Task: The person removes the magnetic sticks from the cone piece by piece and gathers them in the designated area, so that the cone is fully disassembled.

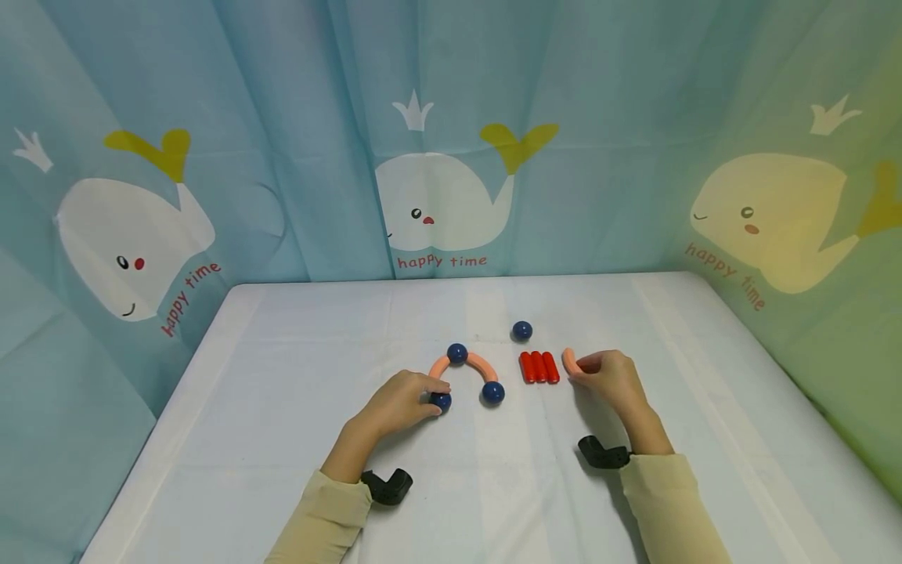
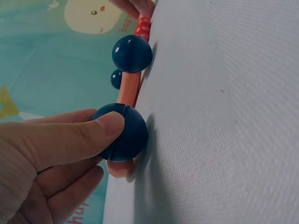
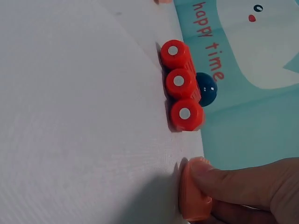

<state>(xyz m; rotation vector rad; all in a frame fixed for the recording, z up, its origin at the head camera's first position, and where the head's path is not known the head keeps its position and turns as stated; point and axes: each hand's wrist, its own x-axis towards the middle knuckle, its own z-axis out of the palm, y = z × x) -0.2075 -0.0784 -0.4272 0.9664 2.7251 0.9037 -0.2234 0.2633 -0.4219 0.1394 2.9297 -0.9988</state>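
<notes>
On the white table lies an arch of two curved orange rods (image 1: 482, 365) joined by a blue ball (image 1: 456, 354), with another blue ball (image 1: 493, 393) at its right end. My left hand (image 1: 402, 401) pinches the blue ball (image 2: 133, 133) at the arch's left end between thumb and fingers. To the right, my right hand (image 1: 611, 380) pinches a separate curved orange rod (image 3: 192, 196), which touches or nearly touches the tabletop. Several fingers of this hand are hidden in the right wrist view. Three straight red rods (image 1: 539, 367) with pale round ends lie side by side between the arch and that hand.
A loose blue ball (image 1: 522, 331) sits behind the red rods. A curtain (image 1: 310, 157) printed with whales hangs along the table's back and sides. Black wrist cameras (image 1: 389, 487) are strapped below each hand, close above the white tabletop (image 1: 282, 407).
</notes>
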